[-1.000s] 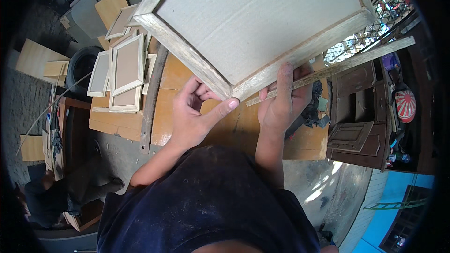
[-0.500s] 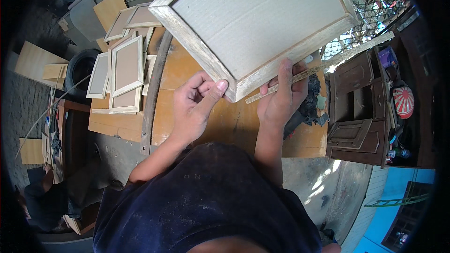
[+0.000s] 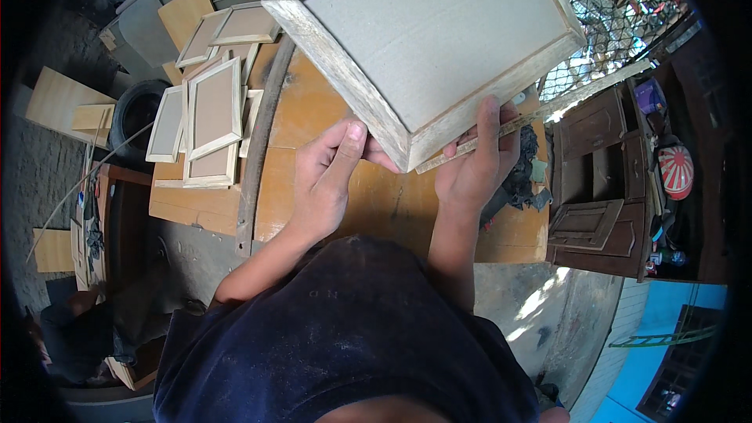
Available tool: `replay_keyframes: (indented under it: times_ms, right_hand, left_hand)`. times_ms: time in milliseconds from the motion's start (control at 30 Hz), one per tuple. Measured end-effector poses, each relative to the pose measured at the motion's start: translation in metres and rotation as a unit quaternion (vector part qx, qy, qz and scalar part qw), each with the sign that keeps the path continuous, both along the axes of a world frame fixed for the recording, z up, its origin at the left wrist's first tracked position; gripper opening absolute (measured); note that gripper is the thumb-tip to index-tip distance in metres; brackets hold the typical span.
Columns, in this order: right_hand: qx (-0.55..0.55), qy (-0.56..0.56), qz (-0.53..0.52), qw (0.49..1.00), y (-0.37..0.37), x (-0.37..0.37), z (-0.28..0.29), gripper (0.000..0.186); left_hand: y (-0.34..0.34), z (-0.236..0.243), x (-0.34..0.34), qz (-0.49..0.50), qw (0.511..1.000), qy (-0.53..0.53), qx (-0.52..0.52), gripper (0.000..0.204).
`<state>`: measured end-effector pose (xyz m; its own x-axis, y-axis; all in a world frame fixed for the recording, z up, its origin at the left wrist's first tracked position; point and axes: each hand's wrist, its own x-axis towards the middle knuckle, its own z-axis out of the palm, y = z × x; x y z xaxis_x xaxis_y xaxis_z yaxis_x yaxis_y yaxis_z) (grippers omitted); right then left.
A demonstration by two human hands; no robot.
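A pale wooden picture frame (image 3: pixel 374 86) with a light grey panel in it is held up, tilted, in front of me. My right hand (image 3: pixel 478 164) grips its lower right side, the thumb on the face and the fingers behind. A narrow wooden strip (image 3: pixel 599 88) runs through that hand behind the thumb and out to the right; whether it is gripped too is unclear. At the bottom corner, my left hand (image 3: pixel 323 180) has curled fingers against the frame's edge and underside. Its thumb is raised just beside the edge. The frame hides part of those fingers.
Below is an orange-brown wooden tabletop (image 3: pixel 376 204) crossed by a dark bar (image 3: pixel 262 141). Several similar frames (image 3: pixel 214 106) are piled at its left. Dark crumpled cloth (image 3: pixel 521 176) lies at the right, near an old brown cabinet (image 3: pixel 599 180). A tyre (image 3: pixel 129 121) stands far left.
The frame has shifted slightly right and tilted a little. My left thumb has come off the frame's corner to beside its edge. My right hand keeps its grip, moving slightly right.
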<state>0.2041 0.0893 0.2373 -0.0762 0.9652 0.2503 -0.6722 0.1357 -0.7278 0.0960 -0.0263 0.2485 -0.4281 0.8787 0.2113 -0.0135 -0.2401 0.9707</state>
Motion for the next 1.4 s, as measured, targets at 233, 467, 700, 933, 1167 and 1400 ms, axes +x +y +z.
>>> replay_keyframes:
  times_ms: [233,467,700,933,1167,1400]
  right_hand:
    - [-0.013,0.002,-0.013,1.0,-0.001,0.002,0.002,0.023]
    - [-0.015,0.002,-0.01,1.0,0.001,0.0,-0.001,0.027]
    - [-0.025,-0.005,-0.013,1.0,0.0,0.0,-0.003,0.027]
    - [-0.068,-0.003,0.011,0.998,0.004,0.003,-0.002,0.022]
    - [-0.058,-0.006,0.042,0.997,0.006,0.002,-0.01,0.017]
    - [-0.039,-0.013,0.031,0.999,0.003,0.0,-0.004,0.019]
  left_hand:
    - [-0.003,0.0,0.0,-0.006,1.0,0.029,0.001,0.046]
    - [-0.002,0.001,0.0,-0.002,1.0,0.021,-0.001,0.047]
    - [0.001,0.0,0.002,0.001,1.0,0.007,0.009,0.04]
    - [0.0,0.0,0.003,0.0,1.0,-0.001,0.013,0.017]
    - [0.003,-0.008,-0.001,0.027,1.0,0.012,-0.01,0.013]
    - [0.002,0.001,-0.002,0.041,0.998,-0.042,-0.029,0.016]
